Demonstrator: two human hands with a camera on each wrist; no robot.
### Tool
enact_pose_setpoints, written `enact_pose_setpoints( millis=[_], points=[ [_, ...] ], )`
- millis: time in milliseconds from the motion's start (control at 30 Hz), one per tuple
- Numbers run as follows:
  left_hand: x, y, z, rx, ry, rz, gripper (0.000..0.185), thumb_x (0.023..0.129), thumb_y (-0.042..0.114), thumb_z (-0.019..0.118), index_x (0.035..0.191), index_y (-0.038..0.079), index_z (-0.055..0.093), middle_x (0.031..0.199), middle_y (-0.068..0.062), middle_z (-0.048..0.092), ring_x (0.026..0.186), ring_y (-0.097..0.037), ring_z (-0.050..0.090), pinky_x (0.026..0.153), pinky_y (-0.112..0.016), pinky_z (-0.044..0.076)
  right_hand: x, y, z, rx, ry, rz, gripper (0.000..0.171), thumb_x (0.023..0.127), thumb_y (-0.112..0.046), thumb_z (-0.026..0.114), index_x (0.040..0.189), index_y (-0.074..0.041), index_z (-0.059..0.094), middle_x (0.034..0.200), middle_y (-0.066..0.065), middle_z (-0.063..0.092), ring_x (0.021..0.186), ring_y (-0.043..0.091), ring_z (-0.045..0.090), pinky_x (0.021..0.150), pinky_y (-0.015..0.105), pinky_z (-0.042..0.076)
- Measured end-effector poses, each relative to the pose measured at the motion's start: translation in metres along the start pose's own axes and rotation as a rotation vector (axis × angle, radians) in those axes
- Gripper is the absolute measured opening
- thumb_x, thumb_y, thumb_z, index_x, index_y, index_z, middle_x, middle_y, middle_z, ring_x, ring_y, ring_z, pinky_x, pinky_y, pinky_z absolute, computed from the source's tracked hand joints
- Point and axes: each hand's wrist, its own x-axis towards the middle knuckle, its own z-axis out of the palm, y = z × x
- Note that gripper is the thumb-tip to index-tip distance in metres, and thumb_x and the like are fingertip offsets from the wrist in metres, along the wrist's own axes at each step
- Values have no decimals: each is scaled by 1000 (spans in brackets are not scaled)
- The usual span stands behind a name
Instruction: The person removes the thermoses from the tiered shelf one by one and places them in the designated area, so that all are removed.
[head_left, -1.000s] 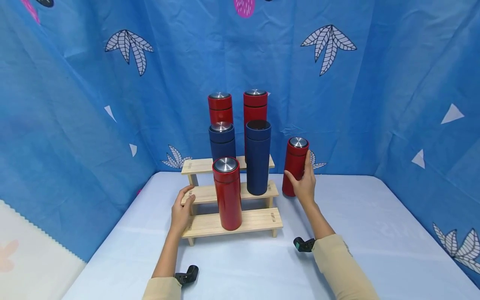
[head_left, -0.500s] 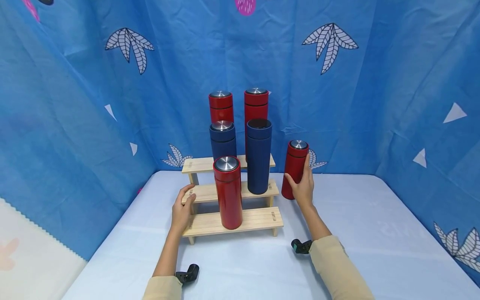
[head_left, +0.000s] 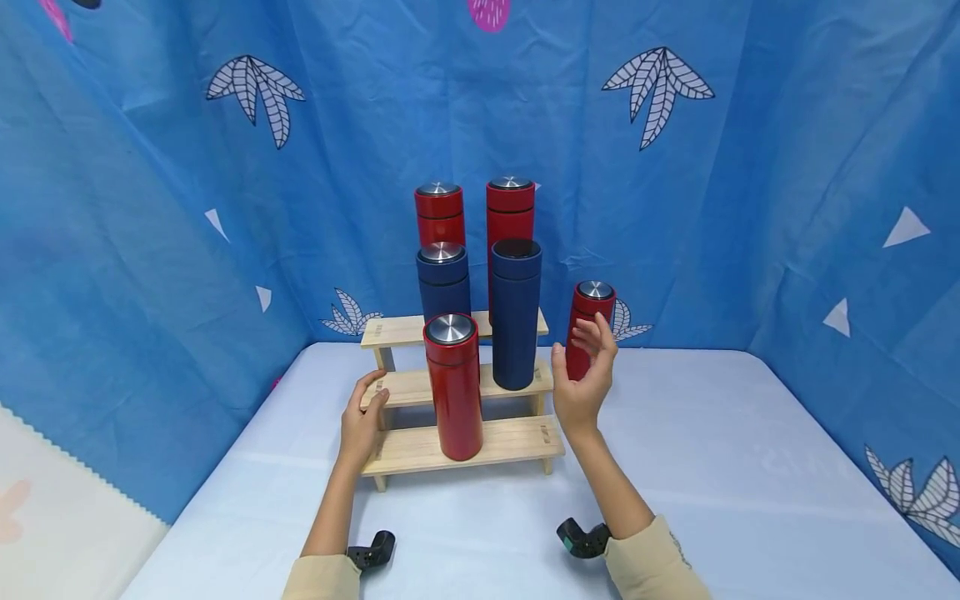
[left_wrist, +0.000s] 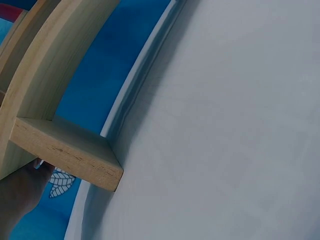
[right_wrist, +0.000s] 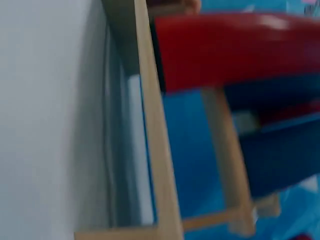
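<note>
My left hand [head_left: 362, 425] grips the left end of the middle step of a three-step wooden stand [head_left: 517, 435]; in the left wrist view only part of that hand [left_wrist: 22, 195] shows behind the wood. My right hand [head_left: 585, 387] is raised, fingers loosely bent and holding nothing, overlapping a red thermos bottle [head_left: 588, 308] that stands upright right of the stand. Another red thermos [head_left: 457, 404] stands on the lowest step. A dark blue thermos with a black lid [head_left: 516, 325] and a blue one with a silver lid [head_left: 444, 287] are on the middle step.
Two more red thermoses, a left one [head_left: 440, 227] and a right one [head_left: 510, 221], stand on the top step. A white cloth [head_left: 712, 483] covers the table. Blue patterned curtain [head_left: 360, 192] hangs close behind and on both sides.
My right hand has let go of the right-hand red thermos and come left and toward me. That thermos was lowered slightly before the release. My left hand keeps its place on the stand.
</note>
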Motion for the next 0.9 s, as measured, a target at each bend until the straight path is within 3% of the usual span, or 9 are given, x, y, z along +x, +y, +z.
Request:
enact_pose_setpoints(
  millis=[100,200,300,400,500,633,900],
  points=[
    [0,0,-1,-2,-5,-1,41,95,36,50,133,21,48,142,1,39,133,-23,27,104,-51,21,-3,-27,13,105,-103,-73,59,75,14,58,126,18,29,115,35,46,98,46,52,84,41,48],
    [0,1,-1,-7,-8,0,41,95,35,50,133,20,47,142,0,39,134,-24,26,104,-52,20,-16,-29,25,176,-247,-98,64,73,15,59,128,17,26,117,36,44,96,47,54,77,50,49],
    [0,4,-2,-16,-14,-7,40,95,33,49,133,20,47,142,0,39,134,-24,26,105,-52,20,-36,-23,36,170,-387,-54,76,72,11,65,136,9,25,122,30,45,100,43,55,76,51,49],
    [-2,11,-3,-43,-25,-34,39,95,29,50,133,18,48,142,-1,39,134,-24,27,105,-50,21,-54,-18,42,103,-509,-5,88,73,-1,74,144,-5,21,129,20,43,107,32,54,78,43,51],
    [-7,24,-3,-55,-33,-50,39,96,23,50,133,13,47,142,-5,38,133,-26,27,104,-51,22,-66,-17,46,22,-594,-13,96,74,-13,77,147,-13,15,133,14,40,112,26,51,80,35,51],
    [-11,33,-4,-50,-40,-38,41,96,21,49,134,8,44,143,-10,37,134,-30,25,104,-54,20,-71,-18,49,-47,-628,-42,98,77,-18,76,148,-16,8,133,13,40,115,24,48,81,33,50],
    [0,5,-2,-28,-20,-42,39,95,32,50,133,22,47,142,3,39,133,-20,27,105,-49,21,-67,-22,43,-45,-628,-128,104,71,-17,80,148,-21,11,128,14,44,111,25,51,79,34,51]
  ],
)
